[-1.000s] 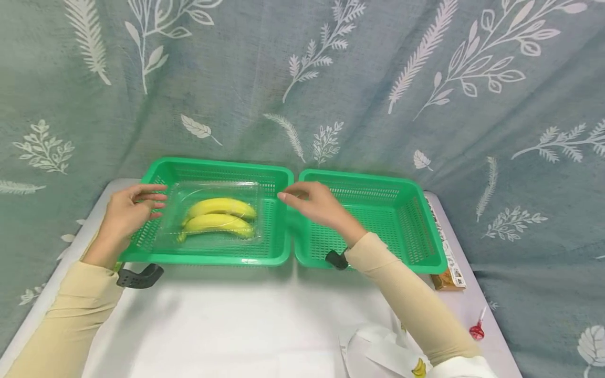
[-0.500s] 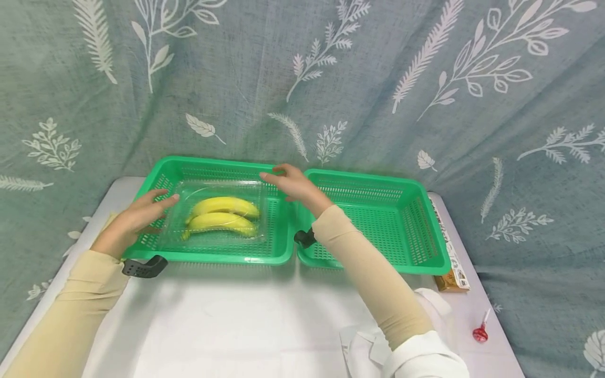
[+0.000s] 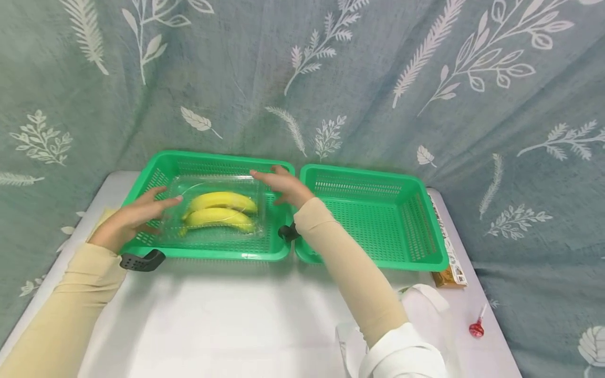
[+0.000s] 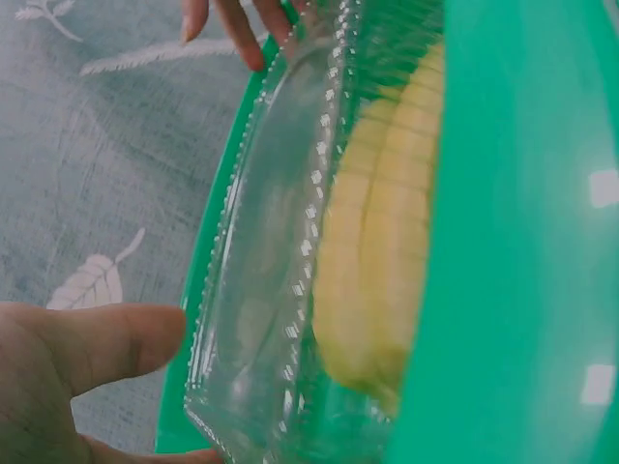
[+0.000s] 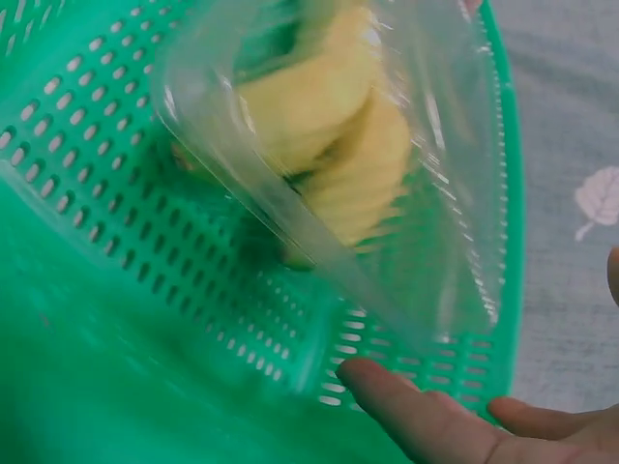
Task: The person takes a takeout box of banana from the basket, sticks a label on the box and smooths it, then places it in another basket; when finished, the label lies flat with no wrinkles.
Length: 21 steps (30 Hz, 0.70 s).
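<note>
A clear plastic container (image 3: 215, 184) sits in the left green basket (image 3: 208, 254), slightly tilted. Two yellow bananas (image 3: 215, 216) show through it; whether they lie inside or beneath it I cannot tell. My left hand (image 3: 132, 216) is spread at the container's left end, its thumb (image 4: 131, 346) straight beside the ridged rim. Contact there is unclear. At the container's right end, my right hand (image 3: 285, 187) reaches over the basket with extended fingers. In the right wrist view, a straight finger (image 5: 401, 401) points toward the container's corner, with a small gap.
A second green basket (image 3: 368, 170) stands on the right, with a patterned box (image 3: 449, 275) beside it. A red lollipop (image 3: 476, 329) lies near the table's right edge. White crumpled material (image 3: 427, 310) lies by the right sleeve. A leaf-patterned curtain (image 3: 236, 79) hangs behind.
My right hand has moved left, from between the baskets to the container's right end. My left hand has edged right toward the container's left end. The container stays in the left basket.
</note>
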{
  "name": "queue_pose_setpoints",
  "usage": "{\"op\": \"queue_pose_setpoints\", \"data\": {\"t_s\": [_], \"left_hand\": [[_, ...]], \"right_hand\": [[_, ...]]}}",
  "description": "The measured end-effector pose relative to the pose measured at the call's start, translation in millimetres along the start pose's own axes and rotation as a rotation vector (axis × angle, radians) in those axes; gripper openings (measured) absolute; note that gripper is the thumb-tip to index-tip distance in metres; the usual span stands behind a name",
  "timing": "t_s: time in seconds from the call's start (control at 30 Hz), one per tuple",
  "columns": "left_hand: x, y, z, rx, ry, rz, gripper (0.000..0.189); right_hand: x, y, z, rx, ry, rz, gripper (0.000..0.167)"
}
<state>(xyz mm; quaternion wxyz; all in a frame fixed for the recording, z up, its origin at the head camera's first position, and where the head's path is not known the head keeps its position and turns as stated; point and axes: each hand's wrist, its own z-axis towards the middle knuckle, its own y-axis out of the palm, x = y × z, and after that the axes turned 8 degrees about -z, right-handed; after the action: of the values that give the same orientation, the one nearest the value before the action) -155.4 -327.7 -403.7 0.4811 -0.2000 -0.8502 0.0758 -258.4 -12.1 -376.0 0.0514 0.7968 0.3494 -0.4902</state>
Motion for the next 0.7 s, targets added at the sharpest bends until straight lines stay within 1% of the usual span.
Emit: {"op": "queue_pose_setpoints", "data": {"t_s": [0.17,0.3,0.4,0.53,0.7], "left_hand": [[-2.6,0.8,4.8,-0.022,0.017,-0.005,0.091],[-2.5,2.0,6.9,-0.038,0.030,0.007,0.086],[-2.2,3.1,7.0,-0.041,0.030,0.031,0.083],[-2.7,3.7,5.8,-0.042,0.038,0.025,0.082],[-3.1,1.3,6.5,-0.040,0.030,0.047,0.082]], "right_hand": [[1.9,8.2,5.8,0.020,0.002,-0.019,0.091],[5.5,12.4,8.7,0.023,0.008,-0.059,0.091],[7.6,14.9,9.6,0.020,0.014,-0.117,0.084],[8.6,17.0,9.3,0.024,0.018,-0.182,0.074],[9.0,17.7,11.1,0.028,0.022,-0.202,0.073]]}}
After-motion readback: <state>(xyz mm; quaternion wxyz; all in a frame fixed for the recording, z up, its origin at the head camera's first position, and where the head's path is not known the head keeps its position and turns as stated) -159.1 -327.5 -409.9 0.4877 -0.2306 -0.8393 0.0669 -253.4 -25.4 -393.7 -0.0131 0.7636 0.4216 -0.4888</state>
